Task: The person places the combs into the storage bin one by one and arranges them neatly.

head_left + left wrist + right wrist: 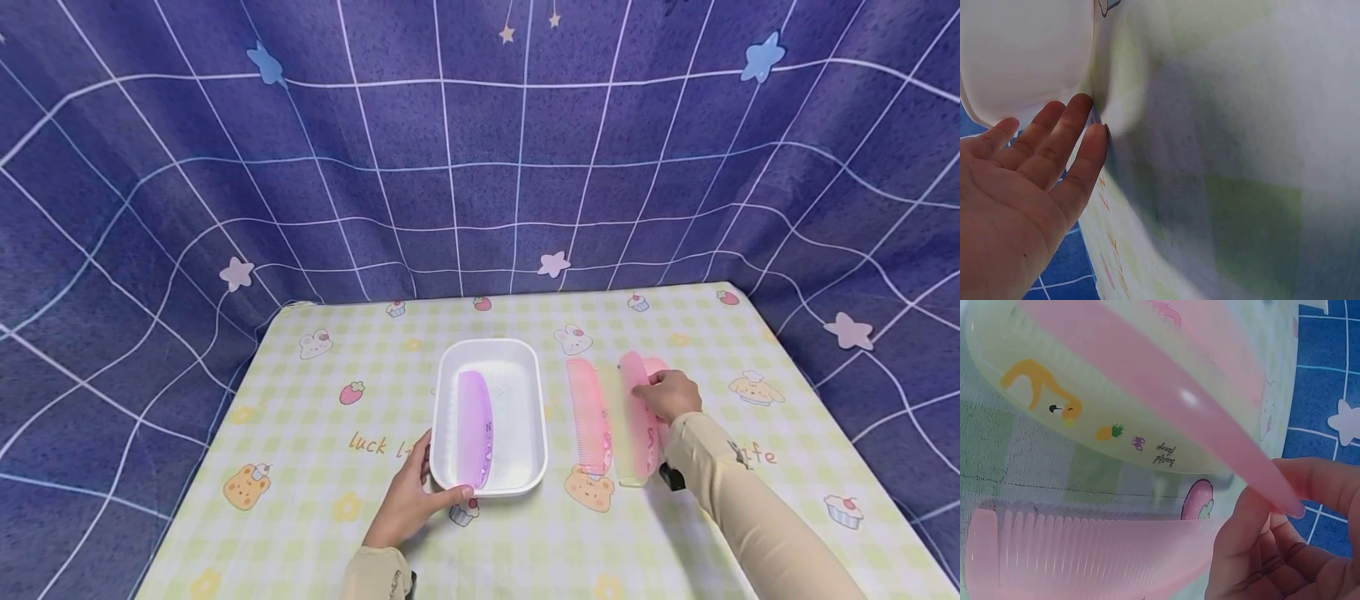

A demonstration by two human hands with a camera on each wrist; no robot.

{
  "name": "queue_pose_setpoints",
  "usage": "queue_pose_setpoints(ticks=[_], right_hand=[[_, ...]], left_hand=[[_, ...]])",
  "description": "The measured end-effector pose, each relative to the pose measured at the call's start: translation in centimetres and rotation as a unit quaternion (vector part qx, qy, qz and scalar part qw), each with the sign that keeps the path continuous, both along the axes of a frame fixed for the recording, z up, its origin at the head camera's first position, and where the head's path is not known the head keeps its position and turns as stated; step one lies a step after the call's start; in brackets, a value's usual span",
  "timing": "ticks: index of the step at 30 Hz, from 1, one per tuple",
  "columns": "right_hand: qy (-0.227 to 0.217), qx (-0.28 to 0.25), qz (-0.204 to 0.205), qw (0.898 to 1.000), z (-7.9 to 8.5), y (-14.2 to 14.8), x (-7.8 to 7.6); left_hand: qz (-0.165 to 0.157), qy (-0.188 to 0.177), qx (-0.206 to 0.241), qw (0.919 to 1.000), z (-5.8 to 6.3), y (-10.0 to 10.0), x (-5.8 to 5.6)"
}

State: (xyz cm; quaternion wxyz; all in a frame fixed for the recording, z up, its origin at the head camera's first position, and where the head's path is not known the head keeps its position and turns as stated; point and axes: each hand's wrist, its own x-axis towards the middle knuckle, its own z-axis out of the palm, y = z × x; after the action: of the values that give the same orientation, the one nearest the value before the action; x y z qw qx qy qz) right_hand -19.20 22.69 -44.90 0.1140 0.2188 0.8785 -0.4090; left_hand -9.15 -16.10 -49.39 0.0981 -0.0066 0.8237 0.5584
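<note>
- At three o'clock from the white tray [517,425], twelve being toward the curtain [480,192], the person's right hand [672,394] has thumb and fingers clamped on a pink comb [639,429], near its far end.
- Beneath that comb lies a yellow comb [1085,411], printed with an orange bird [1038,378] and a pineapple [1107,432]; they overlap, though whether they touch I can't tell.
- To the yellow comb's nine o'clock, a second pink comb [591,417] lies on the table [300,417], teeth toward nine.
- To its three o'clock rests a third pink comb [1097,556], mostly covered by the hand when seen from the head.
- Over at the tray's seven to eight o'clock is the left hand [412,502], its thumb on the near rim, its fingers straight and slightly apart against the outer wall.
- Inside the tray, along its nine o'clock side, lies a purple comb [474,429], lengthwise from twelve to six.
- Under everything spreads a checked cloth [285,533] with cartoon prints.
- Beyond, the blue curtain, gridded and starred, hangs from nine round through twelve to three.
</note>
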Motion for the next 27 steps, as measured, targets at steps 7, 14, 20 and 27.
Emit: queue_pose_setpoints(ticks=[7, 14, 20, 27], right_hand=[[-0.01, -0.006, -0.005, 1.0, 0.2, 0.0, -0.2], [-0.014, -0.007, -0.005, 1.0, 0.4, 0.0, -0.4], [-0.006, -0.009, 0.0, 1.0, 1.3, -0.2, -0.4], [0.021, -0.012, 0.018, 1.0, 1.9, -0.6, -0.5]], left_hand=[[-0.001, 0.004, 0.0, 1.0, -0.2, 0.0, 0.0], [-0.002, 0.006, 0.002, 1.0, -0.2, -0.1, 0.0], [0.0, 0.003, 0.002, 1.0, -0.2, 0.0, -0.1], [-0.001, 0.003, 0.003, 1.0, -0.2, 0.0, 0.0]])
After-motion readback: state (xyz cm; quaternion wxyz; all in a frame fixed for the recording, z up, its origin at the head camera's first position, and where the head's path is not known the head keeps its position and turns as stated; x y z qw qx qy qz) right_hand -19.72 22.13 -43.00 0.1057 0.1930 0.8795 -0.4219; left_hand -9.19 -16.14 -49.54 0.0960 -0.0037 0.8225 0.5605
